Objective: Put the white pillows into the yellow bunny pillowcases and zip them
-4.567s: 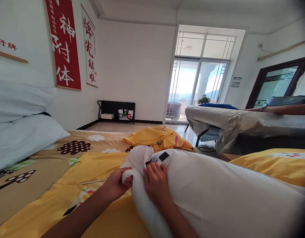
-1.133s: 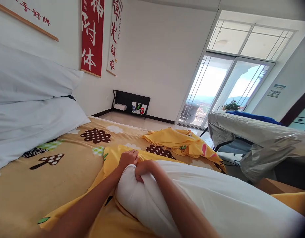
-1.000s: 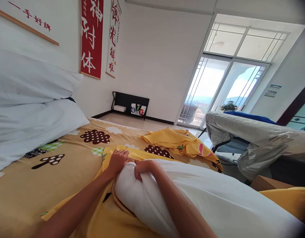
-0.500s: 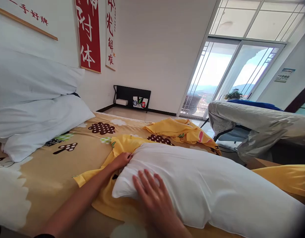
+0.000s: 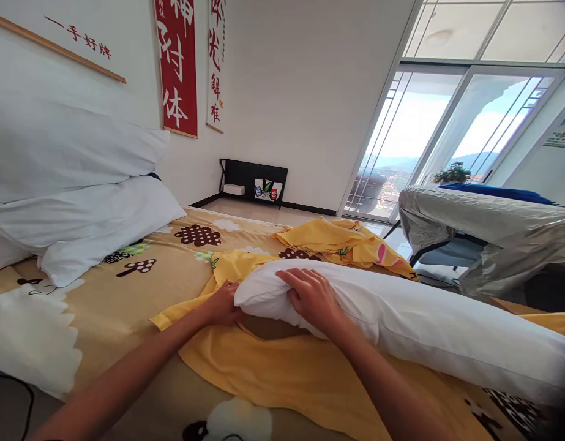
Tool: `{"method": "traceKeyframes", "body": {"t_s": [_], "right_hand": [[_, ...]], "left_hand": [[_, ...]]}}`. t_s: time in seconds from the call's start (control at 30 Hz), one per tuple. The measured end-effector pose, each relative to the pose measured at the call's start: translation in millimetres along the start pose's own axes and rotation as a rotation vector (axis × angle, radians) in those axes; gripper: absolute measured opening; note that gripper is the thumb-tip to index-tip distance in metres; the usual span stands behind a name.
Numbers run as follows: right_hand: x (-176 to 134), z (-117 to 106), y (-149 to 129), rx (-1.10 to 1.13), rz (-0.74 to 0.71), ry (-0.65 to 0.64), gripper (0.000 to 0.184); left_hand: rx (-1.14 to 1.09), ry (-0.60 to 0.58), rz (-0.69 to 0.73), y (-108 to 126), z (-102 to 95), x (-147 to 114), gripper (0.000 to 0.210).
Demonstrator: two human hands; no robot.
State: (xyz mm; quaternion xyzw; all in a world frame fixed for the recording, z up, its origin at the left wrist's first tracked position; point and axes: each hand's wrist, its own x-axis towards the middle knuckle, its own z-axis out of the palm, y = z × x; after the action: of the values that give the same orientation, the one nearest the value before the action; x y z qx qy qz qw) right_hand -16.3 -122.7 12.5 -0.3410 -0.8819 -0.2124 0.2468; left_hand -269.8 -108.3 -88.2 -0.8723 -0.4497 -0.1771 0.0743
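Note:
A white pillow [image 5: 401,309] lies across the bed, its near side rolled up and folded over. My left hand [image 5: 224,304] is closed on the pillow's left end, at the corner. Over the folded edge, my right hand [image 5: 315,300] is closed with its fingers curled on the white fabric. A yellow pillowcase [image 5: 282,373] is spread beneath the pillow and shows on the near side and at the left. Part of my left fingertips is hidden behind the pillow end.
The patterned sheet [image 5: 139,300] covers the bed. White pillows [image 5: 103,214] are stacked at the left. Another yellow cloth [image 5: 341,242] lies crumpled at the far edge. Beyond stand a black shelf [image 5: 245,174] and a plastic-covered piece of furniture [image 5: 493,214].
My right hand has moved up and away, from resting open on the pillow to gripping it. The pillow's near edge is now folded up, exposing more of the yellow pillowcase.

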Motion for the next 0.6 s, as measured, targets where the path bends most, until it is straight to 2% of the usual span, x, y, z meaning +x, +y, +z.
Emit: {"method": "traceKeyframes", "body": {"t_s": [0.07,0.17,0.23,0.3,0.43,0.5,0.6], "right_hand": [[21.6,-3.3,13.2,0.043,0.077,-0.099,0.050],[45.7,-3.7,25.7,0.068,0.120,-0.169,0.061],[55.3,-1.8,32.0,0.079,0.122,-0.196,0.060],[59.8,2.0,36.8,0.076,0.131,-0.204,0.056],[56.5,16.3,37.3,0.011,0.057,-0.175,0.048],[51.3,26.0,33.0,-0.014,-0.023,-0.172,0.046],[40.7,39.2,22.7,-0.026,-0.069,-0.192,0.041]], "left_hand": [[-0.004,-0.067,0.029,6.6,-4.7,-3.8,0.012],[0.029,-0.110,0.031,20.5,-4.3,-0.8,0.022],[0.064,-0.093,-0.012,28.7,0.3,2.1,0.032],[0.095,-0.090,-0.028,34.1,6.7,1.9,0.028],[0.098,-0.118,0.048,40.9,13.0,-9.3,0.038],[0.058,-0.171,0.116,46.3,5.6,-15.3,0.041],[-0.005,-0.231,0.169,55.5,-19.6,-16.9,0.041]]}}
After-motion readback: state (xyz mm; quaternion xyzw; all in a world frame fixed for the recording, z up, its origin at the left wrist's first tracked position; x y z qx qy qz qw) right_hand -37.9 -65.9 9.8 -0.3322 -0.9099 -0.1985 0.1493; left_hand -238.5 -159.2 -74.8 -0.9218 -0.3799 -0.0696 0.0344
